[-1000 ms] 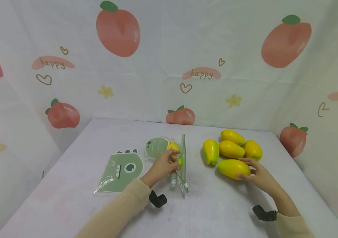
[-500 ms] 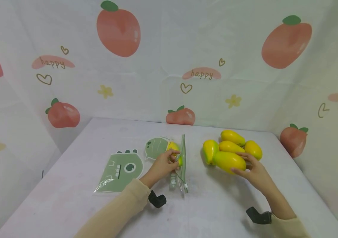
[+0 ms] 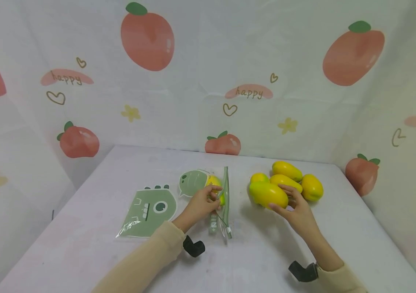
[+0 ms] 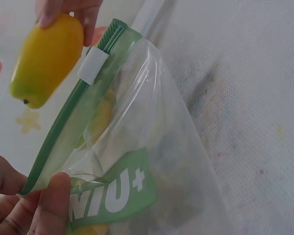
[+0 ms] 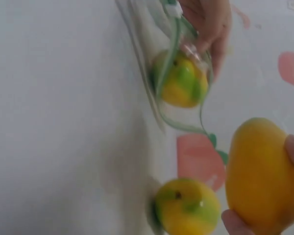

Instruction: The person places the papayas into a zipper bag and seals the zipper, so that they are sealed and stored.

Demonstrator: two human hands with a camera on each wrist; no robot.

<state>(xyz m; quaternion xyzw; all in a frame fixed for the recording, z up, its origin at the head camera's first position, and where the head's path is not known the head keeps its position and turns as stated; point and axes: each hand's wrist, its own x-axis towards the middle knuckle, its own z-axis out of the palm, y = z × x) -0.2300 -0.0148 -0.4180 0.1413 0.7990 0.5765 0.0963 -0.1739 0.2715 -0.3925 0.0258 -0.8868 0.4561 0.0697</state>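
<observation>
My left hand (image 3: 200, 203) pinches the rim of a clear zip bag (image 4: 161, 132) with a green zip strip and white slider. A yellow-green mango (image 5: 181, 83) lies inside it, and the bag's mouth gapes toward the right. My right hand (image 3: 297, 209) grips another mango (image 3: 268, 194) by one end, thumb on the near side and fingers over the far side. That mango is lifted and overlaps a second mango (image 3: 259, 178) behind it in the head view. In the left wrist view the held mango hangs beyond the zip strip, apart from it.
Several more mangoes (image 3: 286, 171) lie grouped at the back right of the white table (image 3: 252, 260). A flat bag with a green one-eyed monster print (image 3: 149, 213) lies at the left. A printed curtain (image 3: 193, 110) stands behind the table.
My right hand has picked up the front mango and carried it left, toward the bag. The left hand and the bag have stayed in place.
</observation>
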